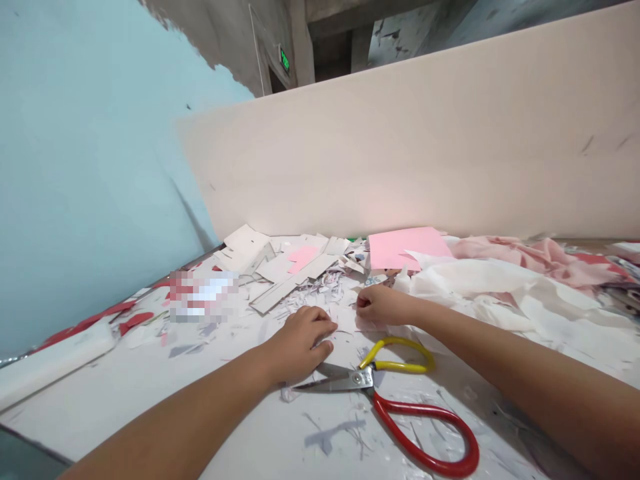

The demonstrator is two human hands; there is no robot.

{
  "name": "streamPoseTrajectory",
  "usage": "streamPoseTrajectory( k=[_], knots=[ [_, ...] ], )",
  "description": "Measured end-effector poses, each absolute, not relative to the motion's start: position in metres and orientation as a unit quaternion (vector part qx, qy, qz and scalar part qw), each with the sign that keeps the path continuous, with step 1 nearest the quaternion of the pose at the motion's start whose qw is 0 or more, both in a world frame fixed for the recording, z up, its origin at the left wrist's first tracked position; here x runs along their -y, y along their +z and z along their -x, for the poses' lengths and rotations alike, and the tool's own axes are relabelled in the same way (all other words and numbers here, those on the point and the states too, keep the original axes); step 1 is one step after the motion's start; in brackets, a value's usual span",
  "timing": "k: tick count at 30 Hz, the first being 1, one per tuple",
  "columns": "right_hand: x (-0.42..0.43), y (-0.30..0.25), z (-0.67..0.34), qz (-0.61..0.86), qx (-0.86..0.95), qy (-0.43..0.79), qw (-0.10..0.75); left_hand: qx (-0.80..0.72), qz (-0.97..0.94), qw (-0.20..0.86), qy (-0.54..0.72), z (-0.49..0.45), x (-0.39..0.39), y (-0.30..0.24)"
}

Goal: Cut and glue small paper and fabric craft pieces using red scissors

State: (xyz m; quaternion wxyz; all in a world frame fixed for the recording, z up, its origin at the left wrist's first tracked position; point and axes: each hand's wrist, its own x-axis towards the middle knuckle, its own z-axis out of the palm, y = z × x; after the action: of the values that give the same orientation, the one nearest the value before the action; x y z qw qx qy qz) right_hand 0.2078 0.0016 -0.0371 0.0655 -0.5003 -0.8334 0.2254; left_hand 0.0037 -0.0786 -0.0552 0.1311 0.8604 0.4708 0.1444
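Note:
My left hand [305, 339] lies low over the white tabletop, thumb and fingers apart, its fingertips at the left edge of a thin piece of white paper [345, 320]. Across from it, my right hand [383, 305] has its fingers curled and pinched together at the paper's right side; the exact grip is partly hidden. Scissors [357, 380] with one yellow and one red handle lie just in front, blades parted and pointing left. The blade tips reach beneath or close beside my left wrist. Neither hand holds the scissors.
Cardboard strips [295, 283] and shredded paper scraps [325, 283] pile up behind my hands. A pink sheet [407, 248] leans by the pale partition [400, 153]. Crumpled white tissue-like sheets [480, 287] and pink cloth [540, 260] spread to the right. A white roll [60, 360] lies left.

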Motion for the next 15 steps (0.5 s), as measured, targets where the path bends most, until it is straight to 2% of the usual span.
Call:
streamPoseTrajectory(
  k=[9, 15],
  knots=[
    [-0.002, -0.023, -0.219, 0.462, 0.824, 0.312, 0.103, -0.472, -0.856, 0.149, 0.150, -0.003, 0.079, -0.053],
    [0.001, -0.015, -0.223, 0.477, 0.824, 0.275, 0.131, -0.472, -0.852, 0.153, 0.165, 0.000, 0.077, -0.055]
  ],
)
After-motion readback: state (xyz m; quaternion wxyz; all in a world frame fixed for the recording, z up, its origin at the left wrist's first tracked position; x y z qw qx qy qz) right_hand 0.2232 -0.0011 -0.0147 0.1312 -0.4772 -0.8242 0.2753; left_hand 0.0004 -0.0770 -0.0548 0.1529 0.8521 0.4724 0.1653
